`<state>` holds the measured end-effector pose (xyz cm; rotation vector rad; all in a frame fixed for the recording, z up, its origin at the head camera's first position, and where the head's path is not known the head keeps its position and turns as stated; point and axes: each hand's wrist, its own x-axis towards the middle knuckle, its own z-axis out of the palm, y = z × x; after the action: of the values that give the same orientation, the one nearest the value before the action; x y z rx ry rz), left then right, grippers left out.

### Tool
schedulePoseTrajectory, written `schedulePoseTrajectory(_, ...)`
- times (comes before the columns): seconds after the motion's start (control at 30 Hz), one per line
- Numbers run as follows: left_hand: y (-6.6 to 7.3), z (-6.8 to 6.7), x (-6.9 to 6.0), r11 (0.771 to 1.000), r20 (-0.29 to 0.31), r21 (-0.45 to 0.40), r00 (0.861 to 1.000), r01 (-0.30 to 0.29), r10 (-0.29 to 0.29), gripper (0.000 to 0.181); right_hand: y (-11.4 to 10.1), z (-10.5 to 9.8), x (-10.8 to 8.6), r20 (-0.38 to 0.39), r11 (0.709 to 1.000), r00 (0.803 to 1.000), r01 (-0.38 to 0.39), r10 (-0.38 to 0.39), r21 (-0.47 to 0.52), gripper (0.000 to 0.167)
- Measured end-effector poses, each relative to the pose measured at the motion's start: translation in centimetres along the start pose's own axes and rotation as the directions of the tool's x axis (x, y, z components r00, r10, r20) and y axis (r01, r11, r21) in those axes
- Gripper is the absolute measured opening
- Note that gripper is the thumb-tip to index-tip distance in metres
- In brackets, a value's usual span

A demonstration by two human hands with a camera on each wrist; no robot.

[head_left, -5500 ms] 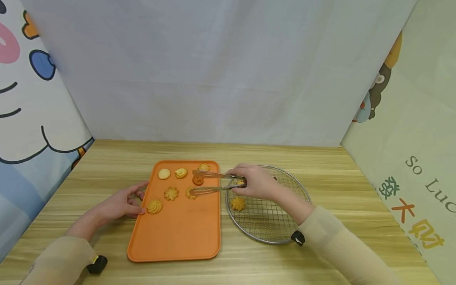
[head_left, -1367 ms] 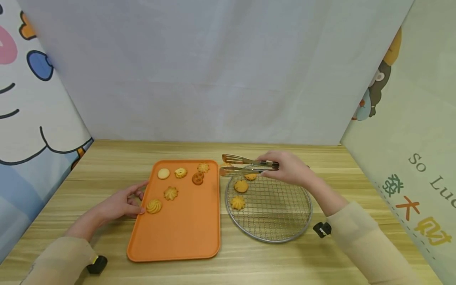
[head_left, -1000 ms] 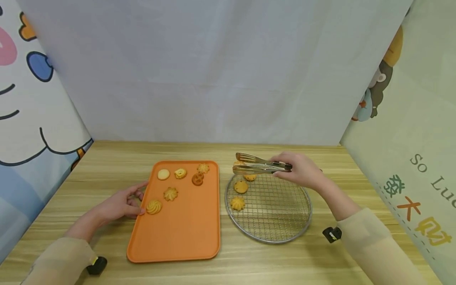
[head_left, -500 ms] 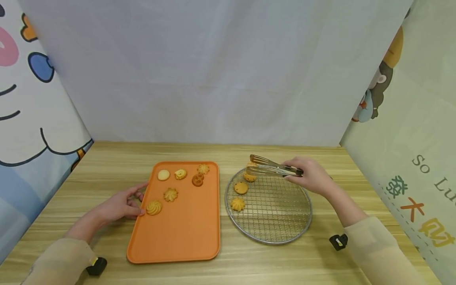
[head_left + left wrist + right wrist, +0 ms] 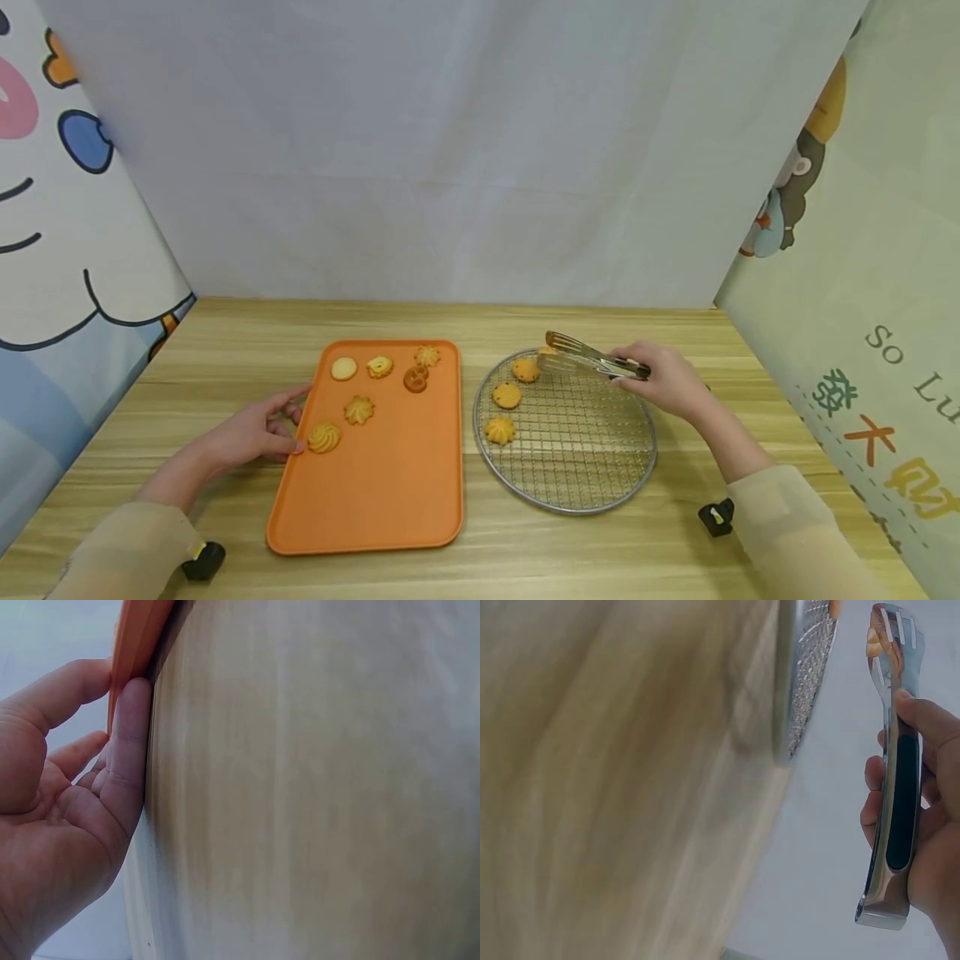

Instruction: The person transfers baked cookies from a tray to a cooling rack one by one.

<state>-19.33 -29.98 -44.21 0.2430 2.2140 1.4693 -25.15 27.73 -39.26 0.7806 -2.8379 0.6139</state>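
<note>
My left hand (image 5: 251,432) grips the left rim of an orange tray (image 5: 375,500), the thumb and fingers at its edge. On the tray lie several biscuits: a plain round one (image 5: 344,368), a ring-topped one (image 5: 380,367), a pretzel (image 5: 416,379), two flower-shaped ones and a swirl (image 5: 324,437). With my right hand (image 5: 663,379) I hold metal serving tongs (image 5: 896,787) above the back of a round wire rack (image 5: 577,467). A biscuit (image 5: 549,353), mostly hidden, shows at the tong tips. Three biscuits line the rack's left side, including a star-shaped one (image 5: 500,430).
The wood-grain table (image 5: 517,554) carries tray and rack side by side, with a narrow gap between. A pale cloth (image 5: 465,167) hangs behind, and printed panels (image 5: 870,275) stand at both sides.
A flower-shaped biscuit has left the tray's right side. My right hand has carried the tongs with a biscuit rightward, from the tray to over the rack's back. The left hand stays put.
</note>
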Motion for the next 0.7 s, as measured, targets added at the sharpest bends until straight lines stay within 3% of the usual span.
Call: schedulePoseTrajectory(0.7,0.3,0.0,-0.3,1.0,0.004,-0.015,1.0,0.009,-0.009,0.093,1.5,1.5,0.0,0.031,0.998,0.998,-0.059,0.059,-0.022,0.042)
